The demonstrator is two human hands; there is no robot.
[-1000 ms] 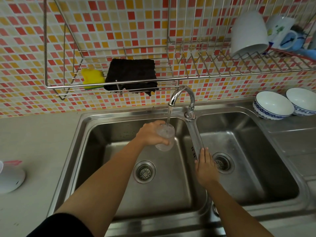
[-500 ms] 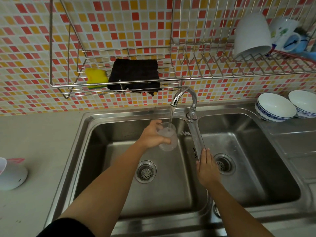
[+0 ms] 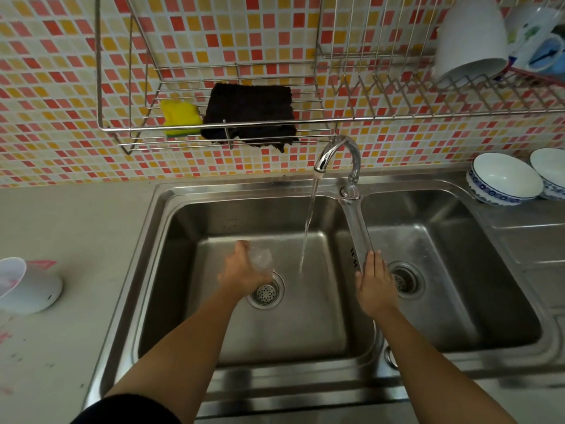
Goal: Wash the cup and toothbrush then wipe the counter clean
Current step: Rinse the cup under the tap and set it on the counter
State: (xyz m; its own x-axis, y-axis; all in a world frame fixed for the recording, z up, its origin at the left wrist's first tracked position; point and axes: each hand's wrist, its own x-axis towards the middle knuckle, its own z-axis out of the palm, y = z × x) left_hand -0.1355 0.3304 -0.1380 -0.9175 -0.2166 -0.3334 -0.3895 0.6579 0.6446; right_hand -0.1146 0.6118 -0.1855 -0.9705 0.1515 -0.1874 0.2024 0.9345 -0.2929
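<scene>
My left hand [image 3: 241, 270] grips a clear plastic cup [image 3: 260, 259] low in the left sink basin [image 3: 189, 301], just above the drain and left of the water stream. The cup is blurred and looks tilted. Water runs from the chrome faucet [image 3: 336, 151] into the basin, missing the cup. My right hand [image 3: 374, 283] lies flat, fingers together, on the steel divider between the two basins and holds nothing. No toothbrush shows in this view.
A wall rack [image 3: 128, 130] holds a yellow sponge [image 3: 180, 119] and a black cloth [image 3: 249, 114]. White mugs [image 3: 470, 38] hang upside down top right. Two blue-rimmed bowls [image 3: 501, 179] sit at the right. A white holder [image 3: 27, 286] stands on the stained counter [image 3: 76, 228] at left.
My left hand has lowered the cup out of the stream and down toward the drain. My right hand has stayed on the divider.
</scene>
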